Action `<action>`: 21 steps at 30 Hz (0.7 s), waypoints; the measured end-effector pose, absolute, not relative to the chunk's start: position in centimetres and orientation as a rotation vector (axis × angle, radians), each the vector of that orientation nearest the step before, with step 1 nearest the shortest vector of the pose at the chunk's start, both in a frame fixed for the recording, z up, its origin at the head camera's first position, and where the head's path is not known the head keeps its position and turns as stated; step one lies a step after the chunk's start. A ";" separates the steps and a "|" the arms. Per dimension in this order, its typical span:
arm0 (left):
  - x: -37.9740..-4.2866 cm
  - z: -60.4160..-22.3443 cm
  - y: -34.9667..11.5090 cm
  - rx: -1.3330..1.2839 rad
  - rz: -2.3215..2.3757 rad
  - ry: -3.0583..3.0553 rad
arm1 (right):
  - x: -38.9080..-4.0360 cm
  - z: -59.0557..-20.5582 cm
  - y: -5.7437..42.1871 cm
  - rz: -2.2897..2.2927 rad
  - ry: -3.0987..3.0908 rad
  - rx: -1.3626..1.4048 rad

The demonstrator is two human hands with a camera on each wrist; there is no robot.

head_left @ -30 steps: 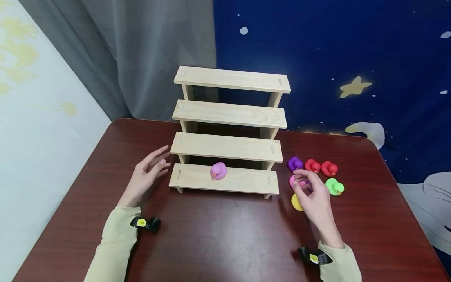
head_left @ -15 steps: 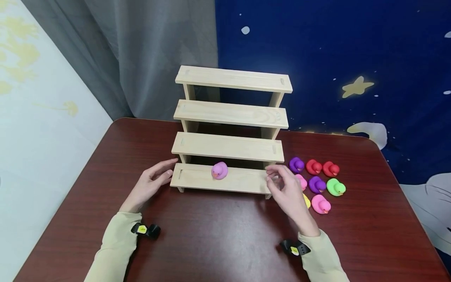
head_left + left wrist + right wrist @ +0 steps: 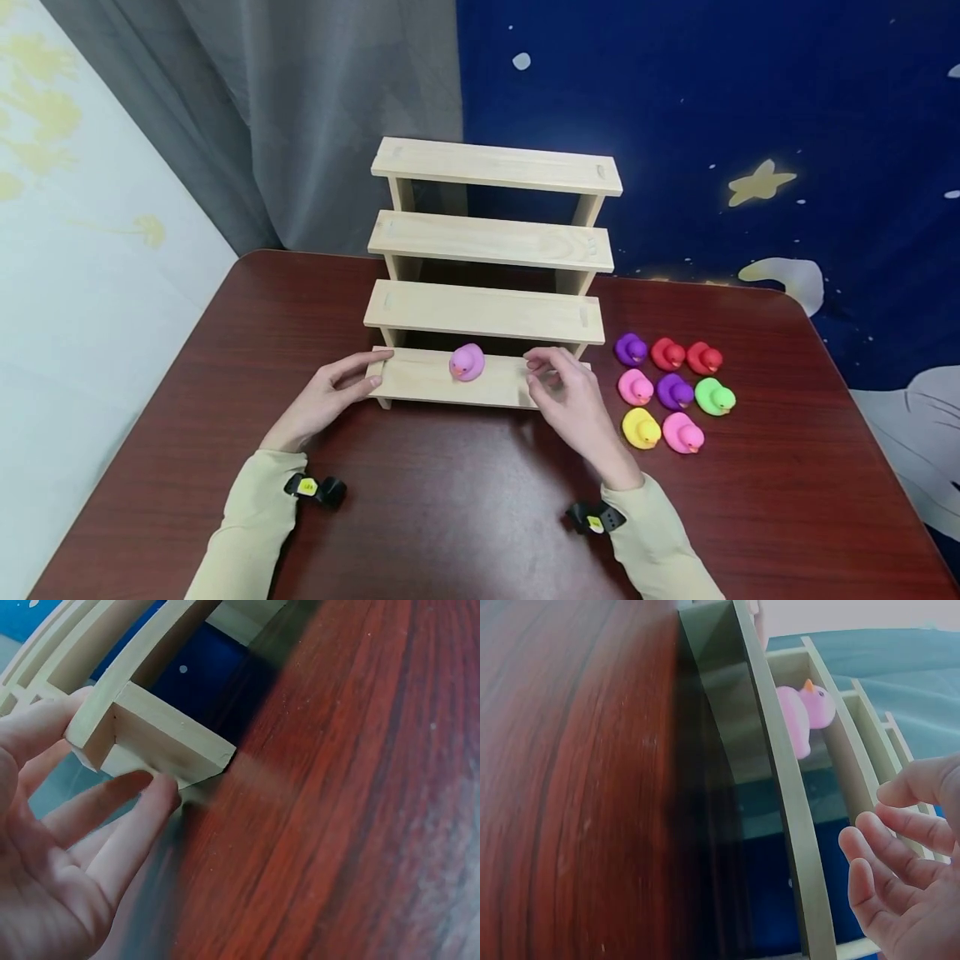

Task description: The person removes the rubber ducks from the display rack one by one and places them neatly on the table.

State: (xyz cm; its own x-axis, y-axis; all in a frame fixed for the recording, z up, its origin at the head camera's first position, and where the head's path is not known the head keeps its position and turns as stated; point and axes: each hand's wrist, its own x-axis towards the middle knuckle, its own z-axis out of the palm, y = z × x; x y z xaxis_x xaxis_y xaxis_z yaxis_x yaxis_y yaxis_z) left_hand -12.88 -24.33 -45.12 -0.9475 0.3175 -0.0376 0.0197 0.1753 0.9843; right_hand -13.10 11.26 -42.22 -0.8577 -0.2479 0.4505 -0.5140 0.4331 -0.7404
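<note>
A light purple rubber duck (image 3: 467, 362) sits on the lowest step of a four-tier wooden stand, facing the front left; the right wrist view shows this duck (image 3: 799, 720) side-on. My left hand (image 3: 330, 400) is at the left end of that bottom step (image 3: 420, 379), fingers loosely spread. In the left wrist view my left hand (image 3: 67, 840) touches the step's end, with other fingertips beside its support. Over the step's right part hovers my right hand (image 3: 573, 408), its relaxed fingers a little apart. Between the fingers of my right hand (image 3: 911, 855) there is nothing.
Right of the stand, on the dark red table (image 3: 450, 500), several rubber ducks are grouped: purple (image 3: 631, 349), red (image 3: 667, 354), pink (image 3: 636, 387), green (image 3: 715, 397) and yellow (image 3: 641, 428). Upper steps (image 3: 487, 237) rise behind the hands. A grey curtain (image 3: 352, 83) hangs behind.
My right hand has moved left from above the duck group to the bottom step. My left hand has come right and down to the step's left end. The light purple duck has stayed put.
</note>
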 end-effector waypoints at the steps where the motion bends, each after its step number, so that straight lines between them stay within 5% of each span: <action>1: -12.9 -45.2 -24.4 0.316 1.863 2.190 | -13.1 -42.3 11.0 1.394 -2.422 0.665; 21: -13.3 -45.3 -24.6 0.277 1.942 2.023 | -14.9 -42.0 6.9 1.410 -2.458 0.902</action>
State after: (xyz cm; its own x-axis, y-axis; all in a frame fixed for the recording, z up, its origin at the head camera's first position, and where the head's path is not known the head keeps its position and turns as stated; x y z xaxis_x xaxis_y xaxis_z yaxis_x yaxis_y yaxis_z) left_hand -13.29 -24.56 -45.28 -0.9293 0.3565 -0.0964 -0.0817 0.0561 0.9951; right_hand -14.89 6.95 -41.96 -0.8031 -0.4190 0.4237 -0.5773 0.3709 -0.7275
